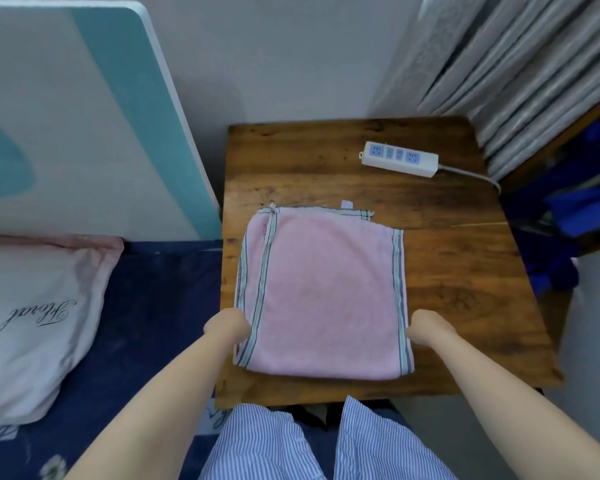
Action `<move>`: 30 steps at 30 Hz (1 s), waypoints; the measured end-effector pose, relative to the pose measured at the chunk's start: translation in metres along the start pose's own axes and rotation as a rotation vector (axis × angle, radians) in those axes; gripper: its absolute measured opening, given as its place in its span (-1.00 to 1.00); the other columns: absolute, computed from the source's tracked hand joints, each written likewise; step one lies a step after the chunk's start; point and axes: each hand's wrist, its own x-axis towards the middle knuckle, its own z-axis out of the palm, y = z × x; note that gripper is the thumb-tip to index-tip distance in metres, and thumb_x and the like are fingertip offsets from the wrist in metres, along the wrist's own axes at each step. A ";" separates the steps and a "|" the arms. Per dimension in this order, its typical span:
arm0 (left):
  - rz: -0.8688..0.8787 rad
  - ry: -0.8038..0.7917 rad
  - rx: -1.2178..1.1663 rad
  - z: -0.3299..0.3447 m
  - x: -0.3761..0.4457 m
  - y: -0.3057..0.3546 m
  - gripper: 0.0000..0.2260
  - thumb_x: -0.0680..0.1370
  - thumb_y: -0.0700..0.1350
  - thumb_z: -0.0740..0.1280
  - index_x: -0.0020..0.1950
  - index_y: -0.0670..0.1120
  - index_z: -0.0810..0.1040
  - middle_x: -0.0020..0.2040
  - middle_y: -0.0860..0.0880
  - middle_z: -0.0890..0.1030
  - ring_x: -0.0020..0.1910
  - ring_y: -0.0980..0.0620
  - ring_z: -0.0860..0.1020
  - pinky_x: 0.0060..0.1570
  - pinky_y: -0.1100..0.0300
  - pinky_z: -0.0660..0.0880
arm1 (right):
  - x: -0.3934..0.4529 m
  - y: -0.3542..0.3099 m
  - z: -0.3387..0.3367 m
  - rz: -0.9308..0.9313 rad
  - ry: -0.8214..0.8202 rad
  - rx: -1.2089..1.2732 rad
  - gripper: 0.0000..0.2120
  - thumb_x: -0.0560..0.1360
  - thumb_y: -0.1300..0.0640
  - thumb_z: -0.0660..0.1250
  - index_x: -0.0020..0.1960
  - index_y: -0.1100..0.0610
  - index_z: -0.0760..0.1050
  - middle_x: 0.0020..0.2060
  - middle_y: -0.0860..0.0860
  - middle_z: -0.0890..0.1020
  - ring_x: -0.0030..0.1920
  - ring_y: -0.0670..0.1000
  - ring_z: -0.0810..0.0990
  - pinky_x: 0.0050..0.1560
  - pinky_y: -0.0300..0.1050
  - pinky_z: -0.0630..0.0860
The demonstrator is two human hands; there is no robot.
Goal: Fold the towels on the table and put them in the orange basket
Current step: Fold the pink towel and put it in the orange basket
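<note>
1. The pink towel lies folded on the wooden table, near its front edge
2. The left hand grips the towel's left striped border and the right hand its right border, fingers curled onto the cloth
3. It looks soft, light and floppy, so I'd expect it to sag and unfold unless it is held at both side edges
4. No orange basket is in view

White power strip at the table's far right; pillow left.
</note>
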 end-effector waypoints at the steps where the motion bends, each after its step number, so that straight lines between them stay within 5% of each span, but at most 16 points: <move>1: 0.009 0.007 0.005 -0.004 0.003 0.006 -0.82 0.55 -0.23 0.09 -0.06 -0.17 0.48 -0.19 -0.05 0.44 -0.22 -0.02 0.43 -0.32 0.23 0.34 | 0.003 -0.005 -0.006 -0.018 0.004 -0.005 -0.84 0.53 0.14 0.11 -0.06 0.17 0.45 -0.03 0.05 0.54 -0.06 0.06 0.52 0.00 -0.12 0.47; 4: 0.032 0.011 0.040 -0.024 0.014 0.030 -0.75 0.57 -0.21 0.08 0.15 -0.21 0.46 0.03 -0.13 0.51 0.08 -0.11 0.52 -0.06 0.14 0.45 | 0.016 -0.023 -0.031 -0.092 0.042 -0.034 -0.83 0.54 0.18 0.11 -0.12 0.17 0.45 -0.13 0.06 0.53 -0.10 0.08 0.52 -0.11 -0.13 0.46; 8: 0.060 0.057 0.085 -0.055 0.031 0.066 -0.73 0.57 -0.17 0.07 0.20 -0.19 0.43 0.18 -0.15 0.51 0.13 -0.13 0.50 -0.04 0.13 0.43 | 0.041 -0.045 -0.065 -0.165 0.118 -0.043 -0.80 0.53 0.20 0.10 -0.25 0.12 0.39 -0.35 0.00 0.40 -0.19 0.05 0.48 -0.32 -0.20 0.36; 11: 0.065 0.084 0.107 -0.080 0.045 0.094 -0.72 0.58 -0.15 0.07 0.24 -0.17 0.41 0.23 -0.14 0.48 0.17 -0.13 0.47 0.02 0.11 0.42 | 0.066 -0.051 -0.085 -0.193 0.212 0.025 -0.80 0.52 0.22 0.10 0.00 0.14 0.49 -0.08 0.09 0.54 -0.01 0.09 0.54 -0.12 -0.12 0.49; 13: 0.059 0.096 0.114 -0.095 0.054 0.107 -0.71 0.59 -0.15 0.06 0.27 -0.17 0.40 0.26 -0.14 0.47 0.21 -0.13 0.46 0.09 0.10 0.43 | 0.085 -0.055 -0.094 -0.217 0.300 0.062 -0.66 0.50 0.26 0.10 0.24 0.16 0.42 0.17 0.14 0.48 0.19 0.14 0.45 0.11 -0.03 0.46; 17: 0.059 0.201 0.150 -0.117 0.074 0.127 -0.71 0.59 -0.19 0.09 0.28 -0.18 0.41 0.27 -0.14 0.47 0.23 -0.10 0.45 0.13 0.13 0.43 | 0.114 -0.054 -0.098 -0.245 0.379 -0.035 -0.58 0.51 0.24 0.15 0.36 0.11 0.29 0.30 0.12 0.36 0.31 0.13 0.32 0.24 -0.03 0.36; 23: 0.120 0.485 0.194 -0.126 0.117 0.140 -0.72 0.52 -0.26 0.18 0.22 -0.13 0.44 0.24 -0.11 0.45 0.21 -0.10 0.39 0.10 0.07 0.43 | 0.139 -0.060 -0.111 -0.262 0.305 -0.089 -0.76 0.49 0.21 0.19 0.14 0.14 0.45 0.13 0.11 0.50 0.17 0.11 0.44 0.09 -0.07 0.44; 27: 0.105 0.365 0.357 -0.124 0.131 0.138 -0.75 0.52 -0.25 0.16 0.15 -0.11 0.49 0.17 -0.11 0.52 0.19 -0.11 0.41 0.07 0.08 0.39 | 0.137 -0.061 -0.124 -0.280 0.136 -0.022 -0.81 0.51 0.24 0.12 -0.28 0.12 0.36 -0.05 0.13 0.52 -0.09 0.08 0.48 -0.20 -0.12 0.41; 30: 0.120 0.277 0.371 -0.122 0.135 0.133 -0.75 0.52 -0.21 0.14 0.15 -0.07 0.49 0.14 -0.11 0.56 0.17 -0.13 0.45 0.02 0.11 0.41 | 0.136 -0.056 -0.134 -0.309 0.033 -0.018 -0.82 0.53 0.27 0.09 -0.23 0.16 0.37 -0.06 0.11 0.54 -0.14 0.06 0.46 -0.32 -0.19 0.35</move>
